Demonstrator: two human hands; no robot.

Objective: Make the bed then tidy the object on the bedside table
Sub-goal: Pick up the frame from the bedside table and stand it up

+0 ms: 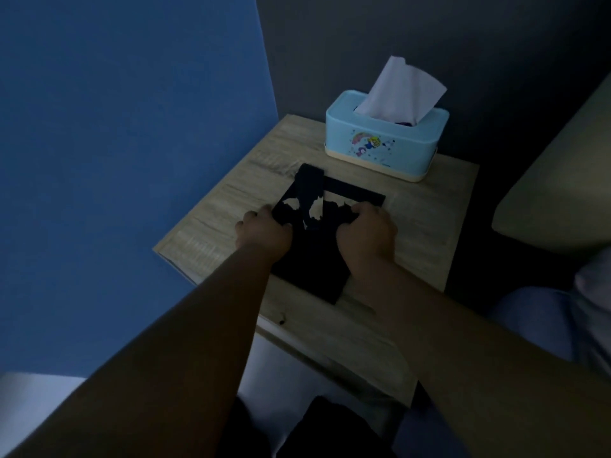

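Note:
A black cloth item (314, 259) lies flat on the wooden bedside table (413, 226), with gaps in it through which the wood shows. My left hand (263, 234) pinches its left edge. My right hand (367, 234) grips its upper right part. Both hands rest low on the tabletop. The room is dim, so what the black item is stays unclear. A light blue tissue box (385, 140) with a cartoon print stands at the table's back, a white tissue (401, 90) sticking up from it.
A blue wall (132, 160) runs along the left, a dark wall behind the table. The bed's edge with a pale pillow (562, 180) and bluish bedding (545, 322) lies to the right. A small dark mark (282, 322) sits near the table's front edge.

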